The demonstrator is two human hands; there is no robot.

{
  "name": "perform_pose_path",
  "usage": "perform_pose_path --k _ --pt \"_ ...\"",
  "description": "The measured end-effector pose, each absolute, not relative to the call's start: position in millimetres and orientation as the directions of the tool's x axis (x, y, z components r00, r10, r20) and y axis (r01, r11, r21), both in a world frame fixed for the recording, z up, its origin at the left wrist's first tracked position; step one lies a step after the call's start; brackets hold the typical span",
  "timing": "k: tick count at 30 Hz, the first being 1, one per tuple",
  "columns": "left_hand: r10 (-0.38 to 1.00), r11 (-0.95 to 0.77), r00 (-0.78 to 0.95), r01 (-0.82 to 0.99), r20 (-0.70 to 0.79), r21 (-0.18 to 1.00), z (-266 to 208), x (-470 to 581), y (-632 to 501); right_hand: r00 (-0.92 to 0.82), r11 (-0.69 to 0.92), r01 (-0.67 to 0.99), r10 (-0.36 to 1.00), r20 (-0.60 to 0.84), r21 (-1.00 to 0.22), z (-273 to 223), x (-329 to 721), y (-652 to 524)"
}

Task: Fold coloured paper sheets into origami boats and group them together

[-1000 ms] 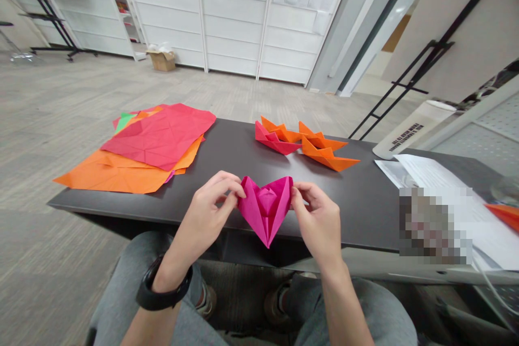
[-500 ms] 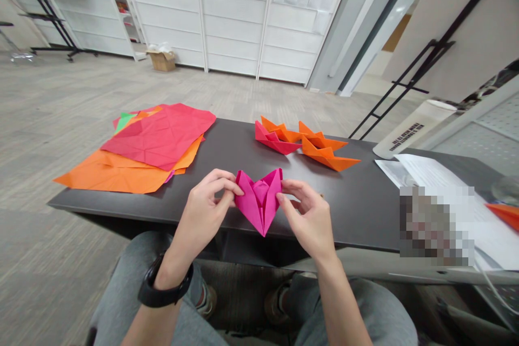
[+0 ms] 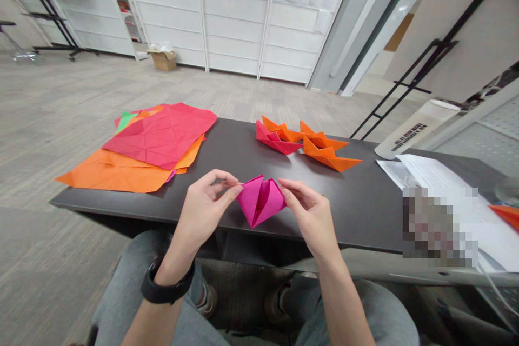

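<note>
A magenta folded paper (image 3: pixel 259 200) hangs between my hands over the front edge of the dark desk (image 3: pixel 227 151). Its left corner is pinched by the thumb and fingers of my left hand (image 3: pixel 206 203). On the other side, my right hand (image 3: pixel 311 210) grips the right corner the same way. A dark gap runs down the middle of the folded piece, with its point facing down toward me. Beyond my hands sit several folded paper boats: a red boat (image 3: pixel 278 139) on the left and orange boats (image 3: pixel 330 158) on the right.
Loose creased sheets, with a red sheet (image 3: pixel 162 138) over an orange sheet (image 3: pixel 109 173), lie on the left. At the right are a white cylindrical bottle (image 3: pixel 417 128), white papers (image 3: pixel 454 184), a blurred-out patch and an orange paper tip (image 3: pixel 506 215).
The magenta paper has gone from a tall heart-like shape with raised side flaps to a wider, lower one with its middle gap showing. Both hands keep their hold.
</note>
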State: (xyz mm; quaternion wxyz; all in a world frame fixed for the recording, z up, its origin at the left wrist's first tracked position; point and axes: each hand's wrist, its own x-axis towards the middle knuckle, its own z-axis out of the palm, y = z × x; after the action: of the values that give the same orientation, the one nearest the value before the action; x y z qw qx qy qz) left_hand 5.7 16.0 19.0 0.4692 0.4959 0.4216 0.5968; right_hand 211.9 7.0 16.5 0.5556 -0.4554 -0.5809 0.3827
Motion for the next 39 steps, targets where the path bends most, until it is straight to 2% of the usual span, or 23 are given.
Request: perform_pose_path --k 5,13,20,27,34,39 --pt "0.980 -0.189 -0.089 -0.185 0.175 0.964 21.4 3.8 13.7 -0.012 0.396 0.134 0.917 0.399 -0.908 20.3 211.1 7.1" --pt "0.991 -0.129 -0.054 -0.194 0.121 0.973 21.8 4.9 12.9 -0.045 0.394 0.154 0.919 0.392 -0.906 19.2 212.7 8.4" --pt "0.990 -0.139 -0.058 -0.219 0.129 0.966 19.5 5.7 13.4 0.079 0.335 0.243 0.928 0.363 -0.910 10.8 209.4 10.1" --pt "0.975 -0.199 -0.152 -0.254 0.164 0.946 16.7 13.0 14.4 0.271 0.258 0.183 0.914 0.301 -0.949 -0.3 204.1 10.5" --pt "0.976 -0.202 -0.142 -0.277 0.168 0.939 16.1 14.1 14.8 0.228 0.313 0.026 0.923 0.311 -0.949 2.2 196.7 9.9" --pt "0.975 -0.186 -0.174 -0.293 0.139 0.938 13.2 11.7 15.9 0.220 0.369 0.199 0.886 0.408 -0.908 4.9 202.6 9.5"
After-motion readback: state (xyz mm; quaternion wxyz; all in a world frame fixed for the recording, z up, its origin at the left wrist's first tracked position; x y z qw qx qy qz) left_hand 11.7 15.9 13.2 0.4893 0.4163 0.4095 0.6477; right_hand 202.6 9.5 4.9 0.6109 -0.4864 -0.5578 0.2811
